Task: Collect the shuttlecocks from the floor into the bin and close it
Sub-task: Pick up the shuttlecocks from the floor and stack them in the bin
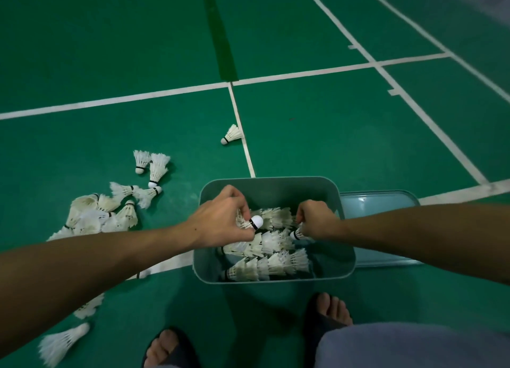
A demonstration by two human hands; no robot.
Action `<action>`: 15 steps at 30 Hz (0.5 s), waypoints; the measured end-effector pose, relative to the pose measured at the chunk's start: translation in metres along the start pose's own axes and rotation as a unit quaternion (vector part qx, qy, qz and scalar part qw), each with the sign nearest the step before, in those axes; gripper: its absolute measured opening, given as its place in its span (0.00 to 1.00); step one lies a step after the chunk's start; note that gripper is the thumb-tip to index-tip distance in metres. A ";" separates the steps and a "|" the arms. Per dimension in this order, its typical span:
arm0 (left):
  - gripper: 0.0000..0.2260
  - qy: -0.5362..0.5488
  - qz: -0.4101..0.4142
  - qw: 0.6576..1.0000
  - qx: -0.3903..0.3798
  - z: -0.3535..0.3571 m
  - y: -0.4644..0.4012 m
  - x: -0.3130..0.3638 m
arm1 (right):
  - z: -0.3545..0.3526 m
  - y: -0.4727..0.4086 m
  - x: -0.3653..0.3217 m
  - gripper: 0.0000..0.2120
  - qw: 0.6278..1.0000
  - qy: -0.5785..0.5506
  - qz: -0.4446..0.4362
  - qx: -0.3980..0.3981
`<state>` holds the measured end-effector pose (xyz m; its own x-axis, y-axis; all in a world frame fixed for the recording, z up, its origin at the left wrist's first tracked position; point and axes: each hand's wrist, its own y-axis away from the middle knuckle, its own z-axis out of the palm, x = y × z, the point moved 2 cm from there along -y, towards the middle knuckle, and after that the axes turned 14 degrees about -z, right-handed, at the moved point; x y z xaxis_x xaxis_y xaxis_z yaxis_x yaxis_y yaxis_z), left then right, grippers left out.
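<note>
Both hands are working over the bin (271, 187): left hand (220, 220) fingers pinching a shuttlecock (252, 222), right hand (314, 222) gripping another (298, 234) (nesting rows to save space). Pile (102, 213) is remaining on floor; lid (378, 202) beside bin.

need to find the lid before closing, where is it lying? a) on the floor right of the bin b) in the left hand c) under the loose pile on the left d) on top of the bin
a: the lid lies flat on the floor against the right side of the open bin.

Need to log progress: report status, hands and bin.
Left hand and right hand each grip a shuttlecock over the open bin. Lid off, behind it. Pile still on floor.
</note>
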<state>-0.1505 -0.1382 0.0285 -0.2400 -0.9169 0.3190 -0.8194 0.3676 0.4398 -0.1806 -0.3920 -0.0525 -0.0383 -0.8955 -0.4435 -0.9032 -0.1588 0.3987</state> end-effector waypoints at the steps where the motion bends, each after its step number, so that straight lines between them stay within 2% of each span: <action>1: 0.15 -0.004 0.000 1.000 -0.005 0.003 0.000 0.000 | 0.003 -0.003 0.001 0.17 1.000 -0.008 0.006 0.002; 7: 0.15 0.001 0.001 1.000 -0.010 0.010 0.000 -0.006 | 0.027 -0.004 0.009 0.18 0.996 -0.077 0.047 0.007; 12: 0.14 0.015 -0.014 1.000 -0.015 0.011 0.001 -0.013 | 0.034 -0.008 0.014 0.17 0.979 -0.179 0.091 0.027; 15: 0.14 0.018 -0.019 0.999 -0.018 0.013 0.000 -0.013 | 0.036 -0.008 0.014 0.18 0.975 -0.204 0.089 0.007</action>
<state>-0.1546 -0.1284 0.0137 -0.1895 -0.9241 0.3319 -0.8082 0.3387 0.4818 -0.1899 -0.3878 -0.0908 -0.3590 -0.6687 -0.6512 -0.8721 -0.0082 0.4892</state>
